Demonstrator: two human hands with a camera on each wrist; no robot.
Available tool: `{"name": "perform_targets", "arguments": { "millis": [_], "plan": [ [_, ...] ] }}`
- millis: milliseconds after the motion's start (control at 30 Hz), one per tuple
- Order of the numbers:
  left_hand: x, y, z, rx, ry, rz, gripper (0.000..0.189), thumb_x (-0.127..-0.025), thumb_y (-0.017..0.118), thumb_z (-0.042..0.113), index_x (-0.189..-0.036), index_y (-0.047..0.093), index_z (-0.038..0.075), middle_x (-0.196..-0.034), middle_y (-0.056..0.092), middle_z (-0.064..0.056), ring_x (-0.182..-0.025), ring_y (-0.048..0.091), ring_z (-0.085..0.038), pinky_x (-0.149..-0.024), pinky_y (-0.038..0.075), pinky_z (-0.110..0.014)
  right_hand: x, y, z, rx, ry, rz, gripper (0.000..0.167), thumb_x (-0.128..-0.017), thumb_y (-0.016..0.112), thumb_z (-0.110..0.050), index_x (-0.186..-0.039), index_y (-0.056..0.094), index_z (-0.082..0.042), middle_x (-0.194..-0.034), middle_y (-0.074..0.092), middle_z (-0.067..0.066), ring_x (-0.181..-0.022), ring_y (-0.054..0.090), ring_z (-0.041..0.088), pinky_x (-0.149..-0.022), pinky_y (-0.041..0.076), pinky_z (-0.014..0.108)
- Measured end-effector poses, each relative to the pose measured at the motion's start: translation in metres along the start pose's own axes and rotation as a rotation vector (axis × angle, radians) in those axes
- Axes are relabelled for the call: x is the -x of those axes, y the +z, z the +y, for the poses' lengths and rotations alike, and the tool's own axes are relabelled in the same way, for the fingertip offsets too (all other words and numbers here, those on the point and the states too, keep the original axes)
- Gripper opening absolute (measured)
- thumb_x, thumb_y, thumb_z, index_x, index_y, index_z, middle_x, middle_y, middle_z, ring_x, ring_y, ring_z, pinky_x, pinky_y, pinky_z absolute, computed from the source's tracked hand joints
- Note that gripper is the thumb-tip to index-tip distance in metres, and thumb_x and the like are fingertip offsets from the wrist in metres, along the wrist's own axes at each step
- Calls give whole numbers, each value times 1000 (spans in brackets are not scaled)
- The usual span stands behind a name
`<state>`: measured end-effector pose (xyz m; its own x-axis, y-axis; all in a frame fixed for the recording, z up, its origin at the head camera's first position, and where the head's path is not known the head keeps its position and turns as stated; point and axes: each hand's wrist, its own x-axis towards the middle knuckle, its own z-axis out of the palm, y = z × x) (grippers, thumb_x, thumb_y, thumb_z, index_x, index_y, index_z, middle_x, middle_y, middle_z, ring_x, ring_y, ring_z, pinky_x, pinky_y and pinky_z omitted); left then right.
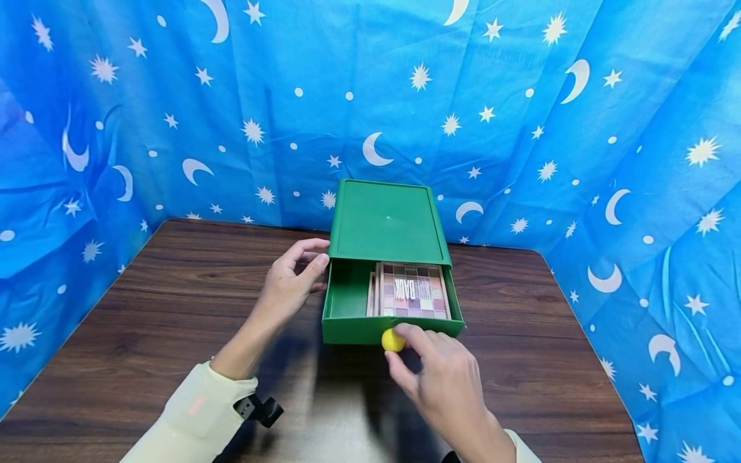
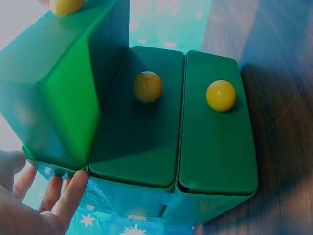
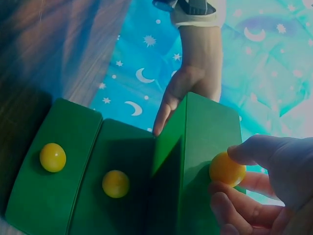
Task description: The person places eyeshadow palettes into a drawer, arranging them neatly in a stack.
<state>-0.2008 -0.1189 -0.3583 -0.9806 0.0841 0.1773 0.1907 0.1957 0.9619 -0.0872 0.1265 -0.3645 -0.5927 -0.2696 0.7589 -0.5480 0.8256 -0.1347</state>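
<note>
A green drawer cabinet [image 1: 389, 218] stands on the table, its top drawer [image 1: 347, 331] pulled out toward me. My right hand [image 1: 448, 379] pinches the yellow knob [image 1: 393, 340] on that drawer's front between thumb and fingers. Against the cabinet's left side rest the fingertips of my left hand [image 1: 289, 283], near its upper front edge. Inside the drawer, toward the right, lies a flat case with a grid of pinkish squares [image 1: 413, 292], like an eyeshadow palette, with thinner cases beside it on the left. The right wrist view shows the same knob [image 3: 227, 169] in the right fingers.
Below the pulled-out drawer are two more drawers, a middle one [image 2: 142, 132] and a bottom one [image 2: 217, 147], both pushed in, each with a yellow knob. The dark wooden table [image 1: 173, 308] is enclosed by a blue curtain [image 1: 370, 96] with moons and stars.
</note>
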Motion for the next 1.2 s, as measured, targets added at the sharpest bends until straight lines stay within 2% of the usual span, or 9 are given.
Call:
{"name": "perform_targets", "arguments": {
  "millis": [233,367,533,733,867,1100,1200],
  "plan": [
    [0,-1,-1,1,-8,-1,38,-105,57,33,-139,58,16,-128,62,-18,-109,63,-25,-86,64,-44,-12,12,6,6,48,-28,27,-76,87,-23,-98,72,-18,-72,69,-7,-55,50,4,-45,42,19],
    [0,-1,-1,5,-12,-5,39,-106,56,34,-140,57,16,-129,61,-18,-111,62,-26,-85,64,-37,-20,18,10,10,70,-54,26,-79,86,-24,-101,73,-18,-72,69,-6,-53,47,5,-45,37,17],
    [1,-1,0,-3,-11,-12,39,-106,55,34,-141,57,16,-130,60,-18,-112,62,-28,-85,64,-35,-30,28,15,8,97,-70,27,-82,85,-26,-104,73,-18,-76,72,-4,-54,53,8,-44,39,18],
    [1,0,0,37,3,-13,36,-106,56,28,-139,57,13,-126,61,-18,-101,64,-18,-79,64,-30,-40,37,22,7,123,-72,28,-84,84,-27,-107,72,-15,-81,75,0,-57,58,13,-45,44,22],
    [1,1,0,50,8,-10,35,-106,56,26,-139,57,13,-124,61,-17,-99,64,-16,-79,65,-33,-45,42,26,2,129,-65,27,-86,83,-26,-108,73,-14,-82,75,1,-57,59,13,-44,43,22],
    [0,3,-1,50,3,-10,35,-106,56,27,-139,58,14,-124,61,-18,-101,64,-18,-84,64,-43,-48,48,32,0,138,-65,28,-86,83,-25,-110,73,-15,-84,76,1,-58,60,15,-46,47,26],
    [0,3,-1,54,0,-8,35,-106,57,27,-138,58,14,-124,61,-17,-100,64,-17,-83,65,-41,-49,50,34,-2,142,-66,28,-86,83,-25,-110,72,-14,-84,76,2,-59,61,16,-46,49,27]
  ]
}}
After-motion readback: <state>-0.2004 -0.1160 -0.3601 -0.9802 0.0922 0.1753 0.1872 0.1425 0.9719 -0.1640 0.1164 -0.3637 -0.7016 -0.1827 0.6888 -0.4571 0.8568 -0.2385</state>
